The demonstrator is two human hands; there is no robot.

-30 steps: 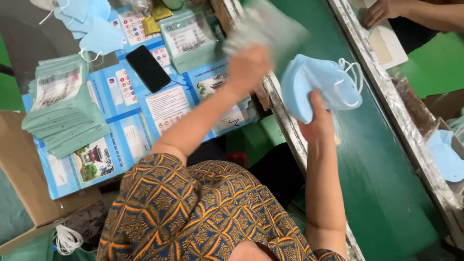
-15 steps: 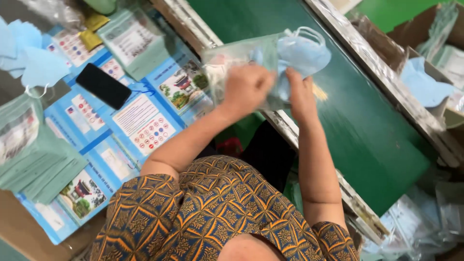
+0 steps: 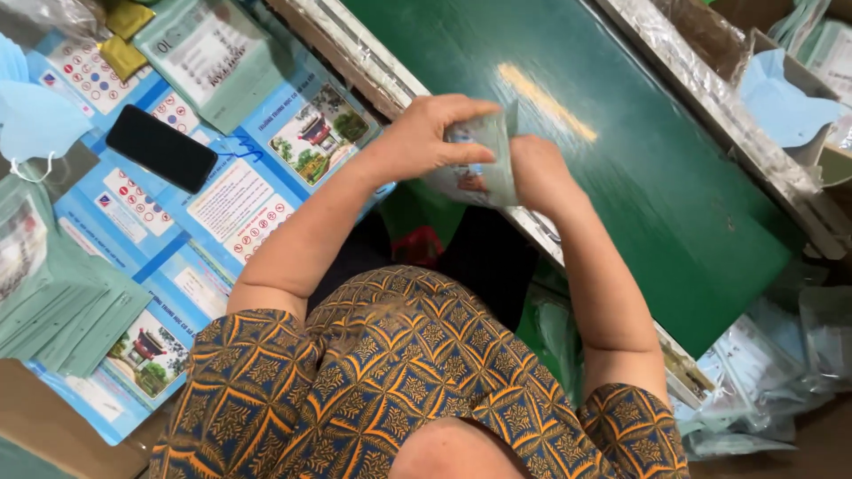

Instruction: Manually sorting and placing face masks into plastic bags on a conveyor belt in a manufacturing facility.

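Gripping pouch (image 3: 479,173) over belt edge (image 3: 532,222), both hands (image 3: 484,151)

Black phone (image 3: 161,147) on blue sheets (image 3: 238,191); green belt (image 3: 621,151).

We saw one thing in hand: a small pale green pouch (image 3: 479,168), flat and glossy, with a printed coloured picture on its face. It stood nearly upright on edge, held up over the near rim of the dark green belt (image 3: 621,151). The left hand (image 3: 430,137) pinched its top and near side between thumb and fingers, while the right hand (image 3: 537,173) pressed against its far side.
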